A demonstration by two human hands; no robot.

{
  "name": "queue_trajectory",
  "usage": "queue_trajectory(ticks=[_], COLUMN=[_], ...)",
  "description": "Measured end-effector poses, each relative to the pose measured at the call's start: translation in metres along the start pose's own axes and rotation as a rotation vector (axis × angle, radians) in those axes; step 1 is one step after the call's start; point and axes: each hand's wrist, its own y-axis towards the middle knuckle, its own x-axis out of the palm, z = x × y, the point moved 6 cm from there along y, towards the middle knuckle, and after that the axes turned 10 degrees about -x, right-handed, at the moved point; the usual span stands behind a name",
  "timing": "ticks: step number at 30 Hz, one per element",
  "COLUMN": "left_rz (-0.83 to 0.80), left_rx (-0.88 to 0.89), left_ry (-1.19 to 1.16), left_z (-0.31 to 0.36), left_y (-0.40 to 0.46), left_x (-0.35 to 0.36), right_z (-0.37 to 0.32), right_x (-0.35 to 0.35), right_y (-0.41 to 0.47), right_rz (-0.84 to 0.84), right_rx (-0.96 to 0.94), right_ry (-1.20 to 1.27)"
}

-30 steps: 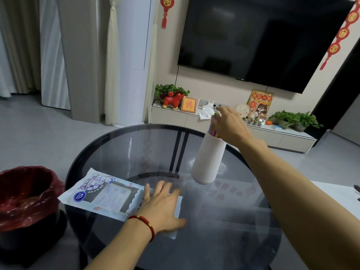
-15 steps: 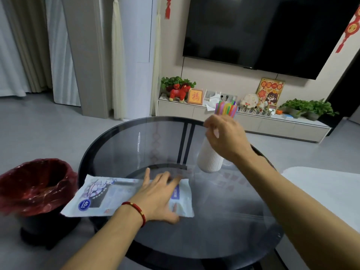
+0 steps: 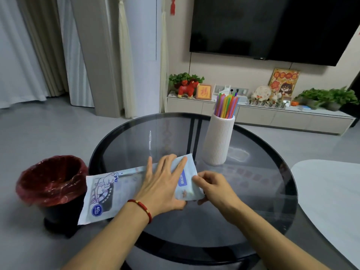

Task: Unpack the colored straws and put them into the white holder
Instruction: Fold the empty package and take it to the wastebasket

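The white ribbed holder point(image 3: 217, 141) stands upright on the round glass table point(image 3: 263, 188), at its far right. A bunch of colored straws point(image 3: 227, 106) sticks out of its top. The flat, pale blue and white straw package point(image 3: 105, 193) lies across the table's left edge, overhanging it. My left hand point(image 3: 163, 184) rests flat on the package's right half, fingers spread. My right hand point(image 3: 212, 187) pinches the package's right end between thumb and fingers. No hand touches the holder.
A bin with a red liner point(image 3: 51, 182) stands on the floor left of the table, just under the package's overhang. A white tabletop point(image 3: 329, 195) lies at the right. A TV cabinet with plants and ornaments point(image 3: 259, 112) runs along the far wall.
My right hand let go of the holder with the straws and came down to the package's right end. My left hand stayed on the package, which shifted slightly.
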Motion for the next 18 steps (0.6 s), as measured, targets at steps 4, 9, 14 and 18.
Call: queue_trajectory(ticks=[4, 9, 14, 18], left_rz=[-0.041, 0.261, 0.519, 0.685], left_rx=[-0.073, -0.457, -0.792, -1.097], left_ry=[-0.016, -0.476, -0.747, -1.046], left_z=[-0.019, -0.080, -0.163, -0.214], left_y=[-0.019, -0.065, -0.113, -0.140], left_x=[-0.006, -0.047, -0.073, -0.066], right_z=[0.002, -0.017, -0.041, -0.053], right_x=[0.010, 0.066, 0.177, 0.267], right_y=[0.004, 0.018, 0.040, 0.058], right_rz=[0.096, 0.059, 0.052, 0.024], right_rx=[0.053, 0.090, 0.118, 0.176], right_ry=[0.236, 0.506, 0.592, 0.604])
